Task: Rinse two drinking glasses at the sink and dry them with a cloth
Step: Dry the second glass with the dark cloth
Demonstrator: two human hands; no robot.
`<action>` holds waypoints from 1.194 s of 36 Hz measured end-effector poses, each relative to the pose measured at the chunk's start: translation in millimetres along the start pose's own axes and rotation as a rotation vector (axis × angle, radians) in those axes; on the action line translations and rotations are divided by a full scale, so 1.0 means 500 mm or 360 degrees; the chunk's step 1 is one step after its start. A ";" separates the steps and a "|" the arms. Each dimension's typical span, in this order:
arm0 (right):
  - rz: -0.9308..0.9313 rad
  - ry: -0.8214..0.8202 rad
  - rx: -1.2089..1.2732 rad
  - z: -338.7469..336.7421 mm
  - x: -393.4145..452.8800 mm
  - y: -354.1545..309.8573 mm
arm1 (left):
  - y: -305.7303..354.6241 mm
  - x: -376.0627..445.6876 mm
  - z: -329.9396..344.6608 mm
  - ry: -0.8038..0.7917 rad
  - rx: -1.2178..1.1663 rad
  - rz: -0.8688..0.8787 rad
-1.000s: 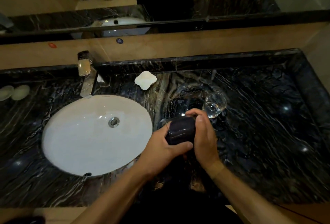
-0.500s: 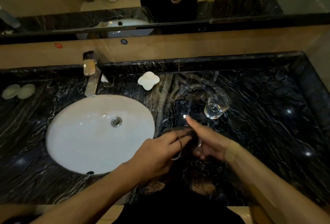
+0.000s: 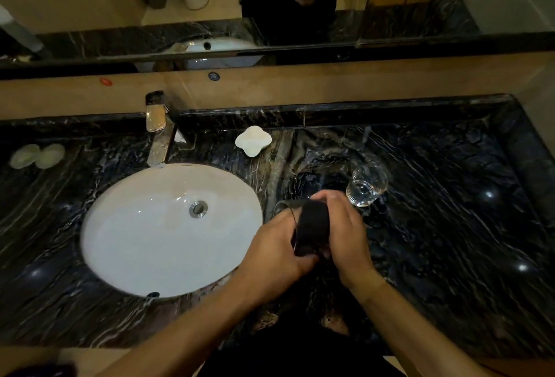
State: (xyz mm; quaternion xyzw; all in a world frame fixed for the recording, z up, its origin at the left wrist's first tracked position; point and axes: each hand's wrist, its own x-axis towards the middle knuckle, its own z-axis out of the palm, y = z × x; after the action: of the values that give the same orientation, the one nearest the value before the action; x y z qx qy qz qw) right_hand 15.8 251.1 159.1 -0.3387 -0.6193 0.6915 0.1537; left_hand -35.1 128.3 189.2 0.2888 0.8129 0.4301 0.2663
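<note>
1. A dark cloth [image 3: 312, 231] is wrapped round a drinking glass [image 3: 283, 207], only its rim showing, held just right of the white sink [image 3: 144, 235] above the black marble desk [image 3: 450, 226].
2. The left hand [image 3: 270, 253] grips the glass and cloth from the sink side, fingers curled beneath.
3. The right hand [image 3: 345, 235] curls its fingers over the cloth's top and far side.
4. A second glass [image 3: 365, 186] stands upright on the desk, just beyond the right hand, further from the sink.
5. A white soap dish [image 3: 253, 140] sits behind the sink's right edge; the tap [image 3: 157, 133] stands at the sink's back rim.
</note>
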 end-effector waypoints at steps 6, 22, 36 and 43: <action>0.1014 -0.0623 -0.0182 -0.031 0.009 -0.017 | -0.072 -0.010 -0.037 -0.0242 0.1292 0.1061; -0.0462 -0.0123 -0.0106 -0.003 -0.019 0.034 | 0.020 0.003 -0.023 -0.0087 -0.0906 -0.0520; 0.1117 -0.0828 -0.0377 -0.046 0.000 -0.017 | -0.077 -0.004 -0.051 -0.0414 0.1355 0.1228; 0.0257 -0.0538 0.0186 -0.029 -0.025 0.015 | -0.005 0.009 -0.037 -0.0270 -0.0538 -0.0363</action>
State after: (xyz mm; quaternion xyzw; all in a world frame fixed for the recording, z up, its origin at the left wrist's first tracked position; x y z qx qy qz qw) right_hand 35.9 252.7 155.2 -0.2568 -0.5659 0.7834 0.0111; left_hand -51.3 120.3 195.2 0.1812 0.7313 0.5016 0.4253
